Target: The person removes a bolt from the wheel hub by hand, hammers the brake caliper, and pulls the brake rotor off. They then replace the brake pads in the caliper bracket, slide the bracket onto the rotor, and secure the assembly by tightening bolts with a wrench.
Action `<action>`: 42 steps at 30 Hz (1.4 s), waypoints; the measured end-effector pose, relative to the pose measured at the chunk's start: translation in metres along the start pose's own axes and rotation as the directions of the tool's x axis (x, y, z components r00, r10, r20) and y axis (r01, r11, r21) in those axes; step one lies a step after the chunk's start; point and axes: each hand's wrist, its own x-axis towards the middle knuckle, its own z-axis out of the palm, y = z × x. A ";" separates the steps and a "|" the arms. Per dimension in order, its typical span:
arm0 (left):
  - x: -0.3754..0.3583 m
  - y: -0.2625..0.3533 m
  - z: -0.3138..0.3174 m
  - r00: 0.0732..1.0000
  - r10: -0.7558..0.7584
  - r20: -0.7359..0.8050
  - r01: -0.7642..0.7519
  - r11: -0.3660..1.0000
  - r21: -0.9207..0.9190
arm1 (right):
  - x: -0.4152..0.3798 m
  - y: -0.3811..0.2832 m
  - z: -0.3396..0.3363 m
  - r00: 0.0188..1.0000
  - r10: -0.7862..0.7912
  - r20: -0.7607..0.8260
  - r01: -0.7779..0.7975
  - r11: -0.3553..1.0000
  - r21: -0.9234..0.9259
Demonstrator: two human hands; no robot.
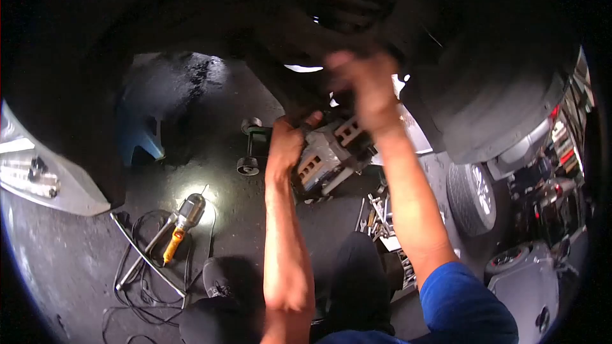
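Note:
Beneath dark vehicle bodywork, a grey metal part with slotted openings (325, 153) sits between my two hands. My left hand (287, 143) is closed on the left edge of this part, its thumb toward the top. My right hand (370, 86) is above and to the right of it, smeared by motion, so its fingers and anything in them cannot be made out. A dark bar (274, 79) runs down toward my left hand.
A lit work lamp with an orange handle (173, 245) lies on the floor by a cross-shaped wrench (146, 251) and a black cable. Wrenches (376, 216) lie right of my knees. A wheel (472, 197) stands farther right; a headlight (32, 175) is at far left.

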 end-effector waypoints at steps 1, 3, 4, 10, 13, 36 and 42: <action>-0.003 0.011 0.001 1.000 -0.012 0.019 0.011 0.999 0.046 | 0.006 0.006 -0.015 0.972 0.052 -0.227 -0.008 0.981 0.194; -0.002 0.009 -0.004 0.996 -0.053 0.075 0.049 0.997 0.055 | 0.027 0.035 -0.063 0.968 0.238 -0.083 -0.131 0.756 0.642; 0.002 0.002 -0.003 0.998 0.019 0.065 -0.019 1.000 -0.001 | 0.029 0.032 -0.059 0.950 0.277 -0.147 -0.127 0.767 0.629; 0.009 -0.034 -0.006 0.994 0.105 0.037 -0.111 0.969 0.220 | -0.011 -0.016 0.038 0.963 0.135 0.232 -0.053 0.943 -0.328; 0.011 -0.070 -0.010 0.967 0.254 0.010 -0.215 0.795 0.567 | -0.029 0.002 0.070 0.823 -0.102 0.558 0.323 0.893 -0.313; -0.005 -0.014 -0.013 0.910 0.414 -0.009 -0.414 0.910 -0.012 | -0.023 -0.015 0.045 0.760 -0.135 0.636 0.372 0.893 -0.255; 0.005 -0.006 -0.010 0.998 0.039 0.054 -0.042 0.998 0.053 | 0.019 0.008 -0.044 0.952 0.282 -0.120 -0.197 0.862 0.468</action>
